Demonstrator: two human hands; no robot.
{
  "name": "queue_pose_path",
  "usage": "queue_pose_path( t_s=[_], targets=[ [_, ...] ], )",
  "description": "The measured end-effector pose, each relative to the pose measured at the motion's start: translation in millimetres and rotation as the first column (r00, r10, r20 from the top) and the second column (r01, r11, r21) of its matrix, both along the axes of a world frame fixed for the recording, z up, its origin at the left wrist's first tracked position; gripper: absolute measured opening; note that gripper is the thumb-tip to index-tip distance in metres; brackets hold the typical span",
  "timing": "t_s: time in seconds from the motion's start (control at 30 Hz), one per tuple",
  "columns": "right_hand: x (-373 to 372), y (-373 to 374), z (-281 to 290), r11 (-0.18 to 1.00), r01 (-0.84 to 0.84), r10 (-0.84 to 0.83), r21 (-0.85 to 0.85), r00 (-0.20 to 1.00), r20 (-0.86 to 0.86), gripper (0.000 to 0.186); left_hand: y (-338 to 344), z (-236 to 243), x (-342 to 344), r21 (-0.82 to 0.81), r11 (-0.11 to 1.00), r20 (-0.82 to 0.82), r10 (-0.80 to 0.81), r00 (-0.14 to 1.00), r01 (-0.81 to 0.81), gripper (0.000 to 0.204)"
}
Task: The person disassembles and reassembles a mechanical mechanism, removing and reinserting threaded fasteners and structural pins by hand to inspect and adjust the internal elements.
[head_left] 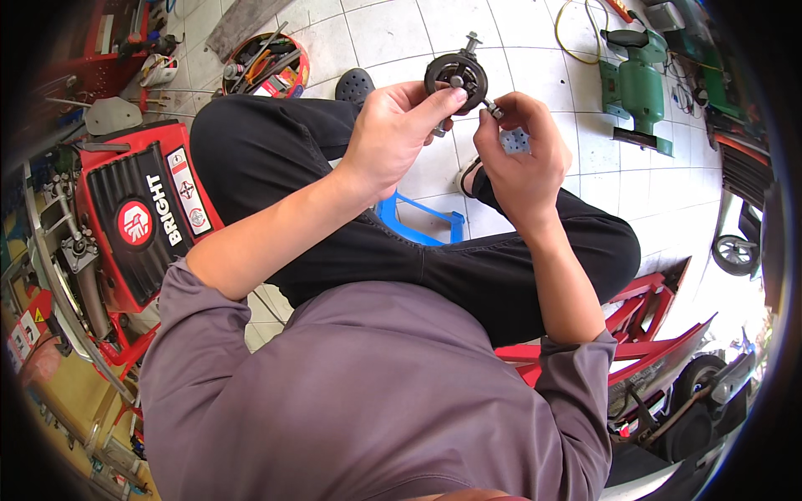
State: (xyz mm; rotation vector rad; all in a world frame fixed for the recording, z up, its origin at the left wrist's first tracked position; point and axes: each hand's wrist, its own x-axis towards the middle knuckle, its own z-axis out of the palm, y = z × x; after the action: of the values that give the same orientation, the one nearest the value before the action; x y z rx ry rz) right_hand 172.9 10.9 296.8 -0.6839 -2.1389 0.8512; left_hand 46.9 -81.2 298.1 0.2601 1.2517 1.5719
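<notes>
Gripping the black hub in our left hand, out beyond our knees, we pinch the bolt at its near right with our right hand, the hands apart. For good work here, we'd brace the hub firmly, hold the bolt straight and turn gently, feeling for binding.

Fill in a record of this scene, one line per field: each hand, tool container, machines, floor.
Left hand: holding a round black metal part, thumb against its face
Right hand: pinching a small bolt at the part's lower right
Tool container: red round tub, upper left, filled with hand tools
Machines: green bench grinder, upper right; red machine with black ribbed cover, left
Floor: white tiles
</notes>
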Motion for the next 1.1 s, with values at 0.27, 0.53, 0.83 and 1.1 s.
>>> queue_pose_path(
  t_s=[0.27, 0.53, 0.83, 1.1],
  targets=[
    [4.2, 4.0, 1.2, 1.0, 0.0, 0.0, -0.008, 1.0, 0.018, 0.022, -0.6, 4.5, 5.2, -0.01, 1.0, 0.024, 0.0, 1.0, 0.0, 0.016],
    [12.9, 1.7, 7.8, 0.997, -0.073, 0.073, 0.002, 0.997, -0.012, 0.021, -8.9, 15.8, 7.8, 0.024, 1.0, -0.052, -0.018, 0.998, 0.019, 0.016],
    [13.9, -2.6, 0.0, 0.985, -0.144, 0.148, 0.098, 0.989, -0.031, 0.023, -18.0, 18.8, -2.7, -0.043, 0.989, -0.177, -0.149, 0.973, 0.143, 0.019],
    [12.1, -2.7, -16.1, 0.991, -0.129, 0.128, -0.03, 0.991, -0.043, 0.02, -11.9, 22.8, -19.7, -0.161, 0.944, -0.329, -0.327, 0.886, 0.288, 0.026]
  ],
)
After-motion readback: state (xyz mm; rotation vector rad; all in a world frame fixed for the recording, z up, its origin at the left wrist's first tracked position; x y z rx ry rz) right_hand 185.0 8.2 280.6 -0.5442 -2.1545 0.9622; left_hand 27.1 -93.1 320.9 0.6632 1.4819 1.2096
